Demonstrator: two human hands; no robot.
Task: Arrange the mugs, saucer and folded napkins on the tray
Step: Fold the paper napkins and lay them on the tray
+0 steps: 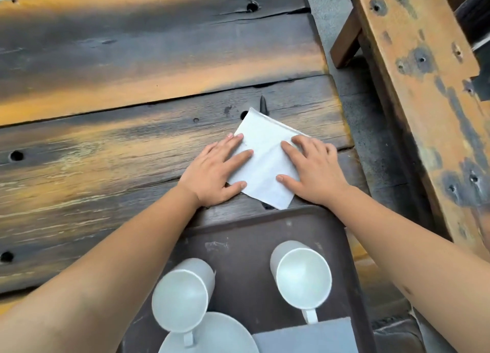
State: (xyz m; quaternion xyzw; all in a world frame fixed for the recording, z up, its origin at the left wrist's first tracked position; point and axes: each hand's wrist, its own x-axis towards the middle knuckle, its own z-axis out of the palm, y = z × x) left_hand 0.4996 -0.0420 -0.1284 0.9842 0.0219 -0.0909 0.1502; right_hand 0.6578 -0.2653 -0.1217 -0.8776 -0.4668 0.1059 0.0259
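Observation:
A white napkin point(265, 161) lies on the wooden table just beyond the dark brown tray point(246, 236). My left hand point(212, 172) presses flat on its left side, and my right hand point(313, 169) presses flat on its right side, fingers spread. On the tray stand two white mugs, one at the left point(183, 297) and one at the right point(302, 273), both with handles toward me. A white saucer point(217, 336) sits at the tray's near edge, partly under the left mug. A folded napkin point(305, 336) lies at the tray's near right.
The table point(106, 140) is made of weathered planks with knots and holes, stretching left and away. Its right edge runs close to my right hand. Beyond a gap of grey stone floor point(371, 114) stands a worn wooden bench point(413, 61).

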